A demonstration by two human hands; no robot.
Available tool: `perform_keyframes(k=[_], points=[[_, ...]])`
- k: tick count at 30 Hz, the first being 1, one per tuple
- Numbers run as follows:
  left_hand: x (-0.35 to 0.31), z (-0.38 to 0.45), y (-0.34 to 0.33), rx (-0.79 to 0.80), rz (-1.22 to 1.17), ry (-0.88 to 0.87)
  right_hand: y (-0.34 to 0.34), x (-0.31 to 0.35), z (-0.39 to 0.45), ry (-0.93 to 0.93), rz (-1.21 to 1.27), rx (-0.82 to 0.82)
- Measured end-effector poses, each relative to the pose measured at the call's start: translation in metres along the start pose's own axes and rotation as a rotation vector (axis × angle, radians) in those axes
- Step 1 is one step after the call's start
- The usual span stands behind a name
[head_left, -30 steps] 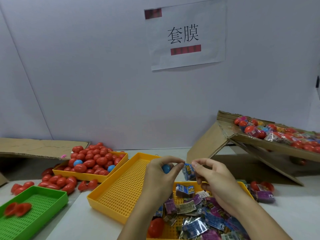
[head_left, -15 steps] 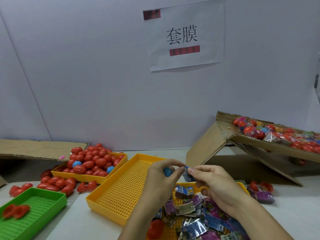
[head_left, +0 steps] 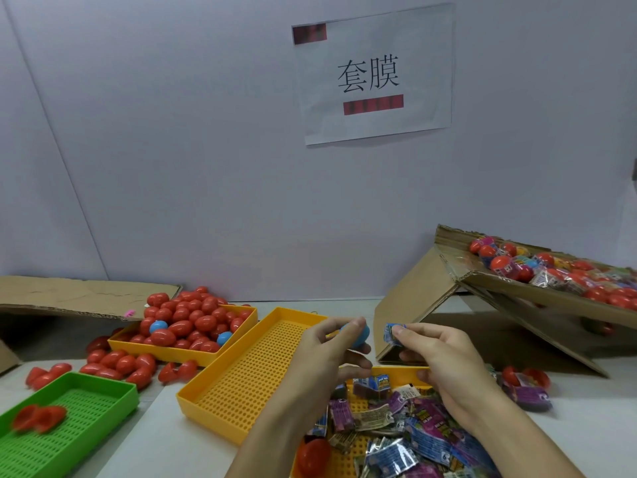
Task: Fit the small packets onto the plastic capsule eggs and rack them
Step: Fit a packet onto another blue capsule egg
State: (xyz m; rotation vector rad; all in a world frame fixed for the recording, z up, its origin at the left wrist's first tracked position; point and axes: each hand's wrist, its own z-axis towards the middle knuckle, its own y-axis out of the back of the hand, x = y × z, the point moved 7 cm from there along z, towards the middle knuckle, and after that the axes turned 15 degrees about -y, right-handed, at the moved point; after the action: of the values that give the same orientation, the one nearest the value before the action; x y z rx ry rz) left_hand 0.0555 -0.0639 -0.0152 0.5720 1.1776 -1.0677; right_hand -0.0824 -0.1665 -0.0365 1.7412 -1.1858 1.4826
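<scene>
Left hand (head_left: 327,350) pinching blue egg (head_left: 355,334), long axis approx horizontal; right hand (head_left: 444,360) pinching small packet (head_left: 393,334) upright, just apart

The blue capsule egg (head_left: 355,334) in the left hand (head_left: 327,353) is showing as smooth, slightly glossy plastic. The small packet (head_left: 393,332) pinched in the right hand (head_left: 444,360) is looking like thin printed film, shiny and creased. The heap of packets (head_left: 406,432) is glinting with the same crinkled foil-like sheen. The red eggs (head_left: 193,322) are gleaming as smooth hard plastic. The empty yellow tray (head_left: 255,370) and the green tray (head_left: 69,419) are appearing as moulded plastic, matt, with perforated grid floors. The tilted rack (head_left: 517,294) is showing as rough brown corrugated cardboard with raw, torn edges. The wall sign (head_left: 374,74) is lying as flat matt paper. The bench (head_left: 586,422) is looking smooth and pale matt.
</scene>
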Motion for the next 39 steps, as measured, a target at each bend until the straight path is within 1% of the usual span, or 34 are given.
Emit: perform_keyframes(k=[5,8,12,16,20,32,39], points=[[0.000,-0.001,0.001,-0.027,0.026,0.021,0.000,0.002,-0.001,0.034,-0.007,0.001],[0.004,-0.001,0.002,-0.061,-0.024,0.043,-0.002,0.004,-0.002,0.045,-0.010,0.024],[0.005,0.000,0.004,-0.064,-0.057,0.048,-0.002,0.008,-0.005,0.083,-0.011,0.022],[0.006,-0.001,0.007,-0.130,-0.060,0.050,-0.005,0.015,-0.010,0.196,-0.114,0.004],[0.008,0.001,0.008,-0.181,-0.140,0.062,-0.004,0.016,-0.010,0.241,-0.185,-0.027],[0.005,0.000,0.005,-0.121,-0.022,0.043,-0.004,0.017,-0.011,0.253,-0.170,-0.044],[0.004,-0.001,0.004,-0.125,-0.008,0.043,-0.009,0.018,-0.013,0.273,-0.196,0.000]])
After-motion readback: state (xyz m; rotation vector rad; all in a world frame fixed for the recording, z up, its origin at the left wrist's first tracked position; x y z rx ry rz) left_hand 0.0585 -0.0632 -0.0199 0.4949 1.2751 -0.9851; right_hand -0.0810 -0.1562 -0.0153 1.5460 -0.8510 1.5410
